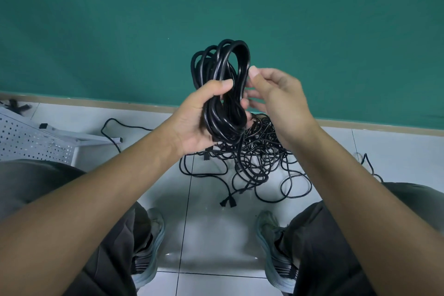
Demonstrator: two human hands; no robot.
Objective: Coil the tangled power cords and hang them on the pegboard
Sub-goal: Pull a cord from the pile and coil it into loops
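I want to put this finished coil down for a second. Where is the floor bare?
Bare tile lies between the shoes, nearer you than the tangled cords, and right of the tangle toward the wall. The pegboard crowds the left.
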